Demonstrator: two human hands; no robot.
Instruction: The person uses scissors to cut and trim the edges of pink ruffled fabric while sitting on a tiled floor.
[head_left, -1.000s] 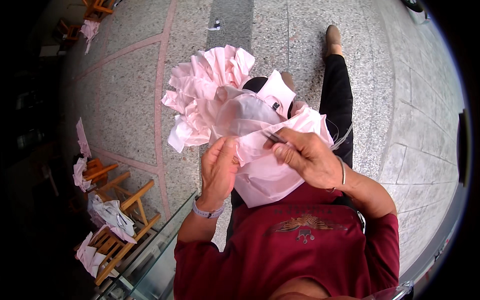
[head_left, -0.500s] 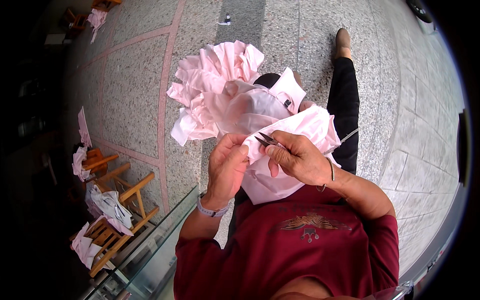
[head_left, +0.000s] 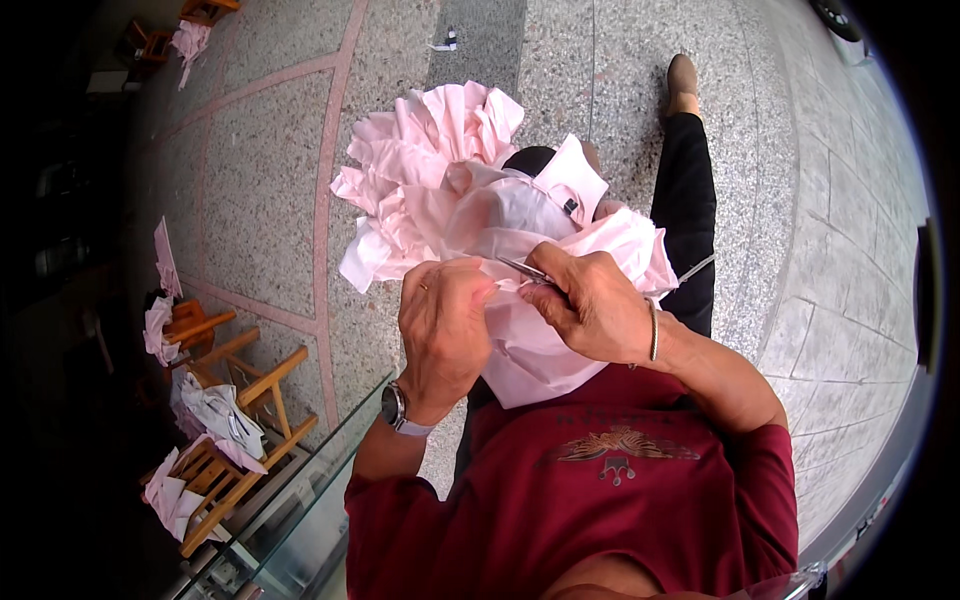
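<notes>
- Snips (head_left: 524,268) in the head view now show blades close together, where half a second ago they stood spread; I judge the cutting is centred on the pinched edge of the pink cloth (head_left: 545,365).
- Left hand (head_left: 445,315) has rolled over, turning its watch (head_left: 393,404) face into sight; its grip looks clamped on that edge.
- Right hand (head_left: 595,305) has its grip clamped around the snips, just beside the left fingertips.
- Snips' long axis slants, tips leftward and slightly away from the body.
- Cloth drapes over the lap, its ruffled bulk stretching forward-left.
</notes>
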